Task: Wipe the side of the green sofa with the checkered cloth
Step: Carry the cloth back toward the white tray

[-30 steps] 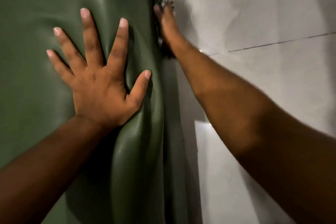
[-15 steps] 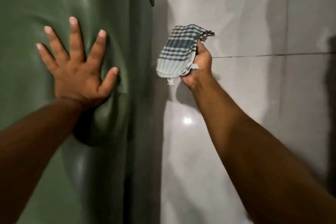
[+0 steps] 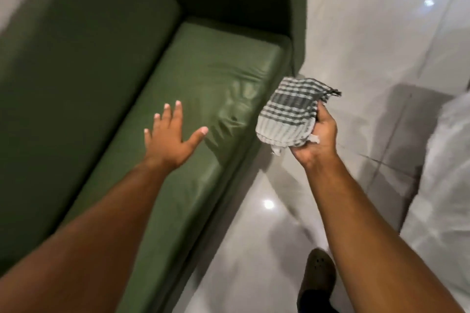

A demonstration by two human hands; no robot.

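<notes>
Checkered cloth held off the green sofa, above the floor

The right hand (image 3: 315, 138) grips the bunched checkered cloth (image 3: 288, 115) with fingers closed around it, in the air just right of the green sofa (image 3: 106, 63) and above the glossy tiled floor (image 3: 356, 33). The left hand (image 3: 170, 138) is spread open, fingers apart and holding nothing, above the seat cushion (image 3: 203, 79), where creases show in the cover. A dark shoe (image 3: 316, 277) stands on the floor near the bottom edge.

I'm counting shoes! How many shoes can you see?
1. A dark shoe stands on the shiny floor at the bottom, beside the sofa, under the right arm. A second shoe may be hidden.
</notes>
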